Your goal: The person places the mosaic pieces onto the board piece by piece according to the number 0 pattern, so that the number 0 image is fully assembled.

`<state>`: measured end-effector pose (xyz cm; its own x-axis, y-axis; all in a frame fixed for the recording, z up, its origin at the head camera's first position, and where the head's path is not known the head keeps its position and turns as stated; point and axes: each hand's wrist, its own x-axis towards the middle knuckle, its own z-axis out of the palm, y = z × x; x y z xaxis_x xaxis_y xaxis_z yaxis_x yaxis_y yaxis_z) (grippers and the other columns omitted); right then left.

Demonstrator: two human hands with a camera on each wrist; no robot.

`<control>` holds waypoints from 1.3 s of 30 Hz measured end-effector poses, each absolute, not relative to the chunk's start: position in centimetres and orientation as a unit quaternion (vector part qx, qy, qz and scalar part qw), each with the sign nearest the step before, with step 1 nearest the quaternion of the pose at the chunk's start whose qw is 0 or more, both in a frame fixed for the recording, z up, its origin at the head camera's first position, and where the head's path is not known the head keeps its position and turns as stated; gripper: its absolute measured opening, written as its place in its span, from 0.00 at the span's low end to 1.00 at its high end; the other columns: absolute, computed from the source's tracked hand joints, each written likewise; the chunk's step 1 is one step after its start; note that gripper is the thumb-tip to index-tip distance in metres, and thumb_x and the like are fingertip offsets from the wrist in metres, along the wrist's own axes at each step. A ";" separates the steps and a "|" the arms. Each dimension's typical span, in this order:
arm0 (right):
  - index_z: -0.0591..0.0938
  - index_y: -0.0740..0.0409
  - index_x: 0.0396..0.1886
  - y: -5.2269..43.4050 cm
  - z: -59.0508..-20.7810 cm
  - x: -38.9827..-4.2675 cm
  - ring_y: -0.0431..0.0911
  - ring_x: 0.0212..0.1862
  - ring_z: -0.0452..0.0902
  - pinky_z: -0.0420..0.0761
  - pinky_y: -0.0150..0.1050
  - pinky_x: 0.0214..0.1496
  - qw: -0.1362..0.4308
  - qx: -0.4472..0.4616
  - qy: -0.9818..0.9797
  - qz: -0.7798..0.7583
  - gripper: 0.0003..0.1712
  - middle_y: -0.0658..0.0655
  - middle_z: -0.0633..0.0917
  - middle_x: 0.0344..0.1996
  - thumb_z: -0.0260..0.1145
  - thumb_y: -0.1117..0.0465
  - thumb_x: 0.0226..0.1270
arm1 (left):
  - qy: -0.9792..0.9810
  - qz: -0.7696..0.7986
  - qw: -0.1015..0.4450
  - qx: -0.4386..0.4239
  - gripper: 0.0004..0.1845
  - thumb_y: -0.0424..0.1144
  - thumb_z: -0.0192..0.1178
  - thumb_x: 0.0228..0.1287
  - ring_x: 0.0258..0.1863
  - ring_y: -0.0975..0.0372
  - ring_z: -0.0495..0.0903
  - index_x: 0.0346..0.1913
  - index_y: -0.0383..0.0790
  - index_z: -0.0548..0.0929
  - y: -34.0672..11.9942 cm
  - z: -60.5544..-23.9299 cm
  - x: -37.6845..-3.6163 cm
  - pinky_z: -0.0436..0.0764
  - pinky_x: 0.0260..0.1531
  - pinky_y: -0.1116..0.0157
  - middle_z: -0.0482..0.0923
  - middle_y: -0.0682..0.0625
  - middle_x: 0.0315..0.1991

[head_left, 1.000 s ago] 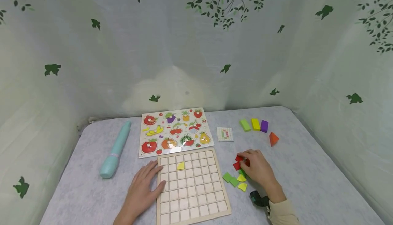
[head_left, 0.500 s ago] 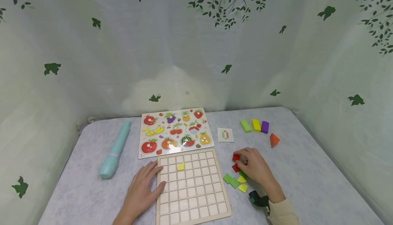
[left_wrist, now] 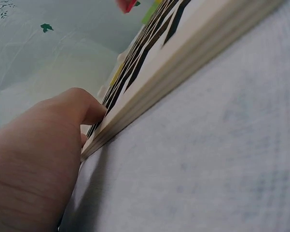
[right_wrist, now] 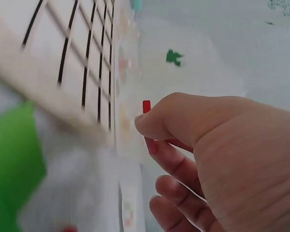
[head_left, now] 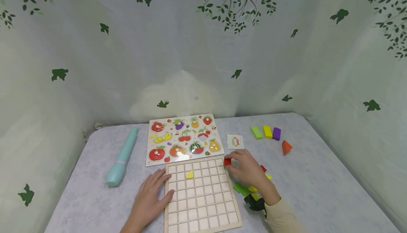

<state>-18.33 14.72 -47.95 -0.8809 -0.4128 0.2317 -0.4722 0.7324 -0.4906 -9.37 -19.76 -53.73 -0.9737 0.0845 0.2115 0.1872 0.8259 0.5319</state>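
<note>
The right hand (head_left: 246, 169) pinches a red tile (head_left: 227, 161) at the grid board's (head_left: 200, 197) upper right corner, carrying it in. The left hand (head_left: 149, 199) lies flat, steadying the board's left edge. Next, the tile probably needs lowering squarely into a cell.

No legible text, labels, brands or numbers in any view. The fruit puzzle board (head_left: 183, 139) carries pictures only. The small card (head_left: 235, 141), just right of that board, shows a coloured grid pattern, no readable characters.
</note>
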 end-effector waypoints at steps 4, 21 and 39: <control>0.89 0.52 0.50 13.2 -47.9 -18.4 0.47 0.54 0.76 0.83 0.47 0.55 0.039 0.260 -0.920 0.290 0.15 0.47 0.86 0.45 0.77 0.63 0.62 | -0.952 -0.286 0.090 -0.069 0.28 0.48 0.73 0.62 0.76 0.48 0.64 0.63 0.45 0.82 -19.6 -53.7 -9.3 0.58 0.76 0.45 0.71 0.45 0.74; 0.88 0.49 0.53 8.2 -49.6 -18.2 0.46 0.60 0.75 0.80 0.44 0.62 -0.038 0.310 -0.903 0.294 0.14 0.49 0.85 0.55 0.70 0.60 0.69 | -0.950 -0.289 0.099 -0.071 0.28 0.48 0.74 0.61 0.76 0.49 0.65 0.63 0.46 0.82 -19.6 -53.9 -9.3 0.59 0.76 0.45 0.71 0.47 0.74; 0.88 0.44 0.57 6.7 -50.7 -17.9 0.42 0.55 0.72 0.80 0.37 0.54 -0.035 0.317 -0.902 0.292 0.17 0.46 0.83 0.50 0.69 0.59 0.71 | -0.950 -0.288 0.098 -0.069 0.28 0.47 0.74 0.61 0.76 0.49 0.65 0.63 0.45 0.82 -19.6 -53.6 -9.3 0.59 0.76 0.46 0.71 0.46 0.74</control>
<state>-17.86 6.70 -50.73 -0.7968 -0.5919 0.1212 -0.5506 0.6288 -0.5491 -9.32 -19.62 -53.64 -0.9711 0.0756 0.2264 0.1885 0.8248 0.5330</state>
